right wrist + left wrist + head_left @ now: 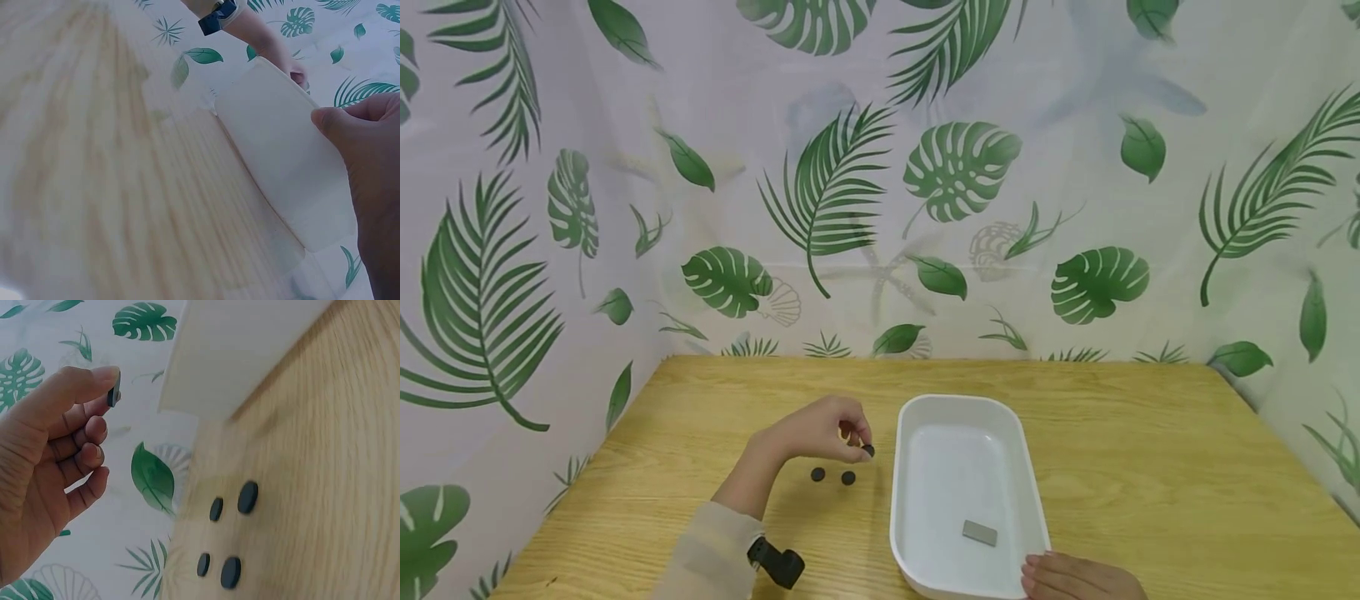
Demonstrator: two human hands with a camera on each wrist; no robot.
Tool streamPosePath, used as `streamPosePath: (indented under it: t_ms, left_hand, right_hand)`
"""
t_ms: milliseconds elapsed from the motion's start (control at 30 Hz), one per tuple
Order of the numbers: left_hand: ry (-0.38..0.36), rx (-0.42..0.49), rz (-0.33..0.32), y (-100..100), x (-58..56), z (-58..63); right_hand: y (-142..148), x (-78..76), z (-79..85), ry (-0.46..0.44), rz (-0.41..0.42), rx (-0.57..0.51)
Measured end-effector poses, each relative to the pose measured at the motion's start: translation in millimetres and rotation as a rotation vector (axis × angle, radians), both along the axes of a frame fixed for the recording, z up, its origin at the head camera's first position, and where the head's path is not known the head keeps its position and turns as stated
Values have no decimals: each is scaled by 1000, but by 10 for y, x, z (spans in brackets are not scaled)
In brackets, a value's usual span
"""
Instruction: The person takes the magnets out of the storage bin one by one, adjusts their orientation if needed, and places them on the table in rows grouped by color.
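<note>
Between the thumb and forefinger of my left hand (826, 427) a small black disc (868, 451) is pinched, held just left of a white rectangular tub (897, 492). In the left wrist view this disc (114, 390) stands on edge at the fingertips, with the other fingers loosely curled. Several more black discs (230, 572) lie on the table below; the head view shows two of them, one disc (817, 474) left of another disc (848, 477). My right hand (1078, 577) holds the tub's near right rim, its thumb (331, 122) at the outside.
A small grey rectangular piece (980, 533) lies on the tub's floor, toward the near end. The wooden table (1150, 467) runs back to a white leaf-printed curtain (880, 183) that also encloses both sides. A black device is strapped on the left wrist (778, 562).
</note>
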State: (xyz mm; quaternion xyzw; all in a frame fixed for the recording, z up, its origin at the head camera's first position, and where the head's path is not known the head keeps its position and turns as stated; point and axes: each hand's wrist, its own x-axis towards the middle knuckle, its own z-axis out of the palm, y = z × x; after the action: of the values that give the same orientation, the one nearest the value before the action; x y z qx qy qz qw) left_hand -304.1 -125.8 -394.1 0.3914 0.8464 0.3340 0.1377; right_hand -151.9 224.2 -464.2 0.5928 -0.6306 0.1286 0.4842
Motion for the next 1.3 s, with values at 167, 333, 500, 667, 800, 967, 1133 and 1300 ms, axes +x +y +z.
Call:
streamPosePath:
  t_ms: [167,333,500,667,800,967,1133,1300]
  left_hand:
    - [-9,-14,52,-186,35,-79]
    - [-8,-17,108,-392,69,-163]
    - [3,-21,148,-589,90,-216]
    - [44,-41,171,-744,93,-256]
    - [61,-53,178,-820,78,-294]
    - [66,-66,181,-878,59,-335]
    - [27,-74,219,-924,41,-411]
    - [-39,-61,258,-968,13,-551]
  right_hand:
    - [1,-24,-57,0,29,-2]
    - [-13,-11,-51,-4,21,-12]
    - [-27,-1,-36,1,6,-20]
    - [-23,-10,-48,1,15,-16]
    - [-11,-17,-55,6,15,-2]
    - [-12,-8,-46,-2,10,3]
    - [-20,14,-53,-28,8,-9]
    - [-2,19,-86,-43,12,-1]
